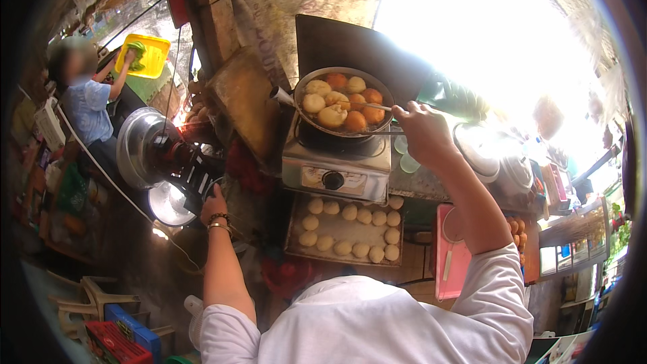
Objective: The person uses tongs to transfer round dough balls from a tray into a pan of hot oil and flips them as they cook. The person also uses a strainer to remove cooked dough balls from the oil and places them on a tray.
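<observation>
My right hand (423, 131) grips a thin metal cooking utensil (380, 107), its far end over a frying pan (391, 93) of hot oil. Several round dough balls float in the oil, some pale (332, 116) and some browned (356, 121). The pan sits on a steel single-burner gas stove (336, 159) with a black control knob (333, 180). My left hand (216, 208), with bracelets at its wrist, is against the black frame of a machine (194, 192); its grip is partly hidden. Below the stove lies a tray (349, 232) edged with raw dough balls (360, 249).
A dark metal sheet (343, 45) stands behind the pan. At left, another person (91, 96) holds greens over a yellow tray (156, 58), near a large metal bowl (134, 146). A pink tray (450, 268), lidded pots (477, 154) and browned buns (516, 232) are right.
</observation>
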Demonstrator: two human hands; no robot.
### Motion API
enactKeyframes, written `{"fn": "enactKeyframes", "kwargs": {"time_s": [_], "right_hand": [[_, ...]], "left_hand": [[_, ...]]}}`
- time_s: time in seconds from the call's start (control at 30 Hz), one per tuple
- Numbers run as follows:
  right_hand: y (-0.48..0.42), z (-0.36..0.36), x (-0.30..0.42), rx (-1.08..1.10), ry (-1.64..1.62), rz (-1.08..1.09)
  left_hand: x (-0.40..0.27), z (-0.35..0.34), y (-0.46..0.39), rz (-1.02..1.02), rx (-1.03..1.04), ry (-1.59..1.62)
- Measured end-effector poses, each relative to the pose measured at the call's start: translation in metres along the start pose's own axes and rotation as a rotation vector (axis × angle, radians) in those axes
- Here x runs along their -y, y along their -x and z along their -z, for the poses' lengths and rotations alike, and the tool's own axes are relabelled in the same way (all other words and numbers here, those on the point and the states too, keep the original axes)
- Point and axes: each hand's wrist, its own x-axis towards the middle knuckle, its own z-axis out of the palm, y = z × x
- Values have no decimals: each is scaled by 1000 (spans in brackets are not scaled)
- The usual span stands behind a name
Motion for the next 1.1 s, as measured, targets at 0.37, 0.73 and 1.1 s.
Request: {"fn": "enactKeyframes", "kwargs": {"time_s": [0.37,0.73,1.1], "right_hand": [[3,-42,56,-73,73,-144],[-3,-7,95,67,-6,-321],[-29,7,111,185,-119,-392]], "left_hand": [[5,-2,-2,-84,20,42],[7,7,7,-143,11,87],[12,7,5,-199,30,127]]}}
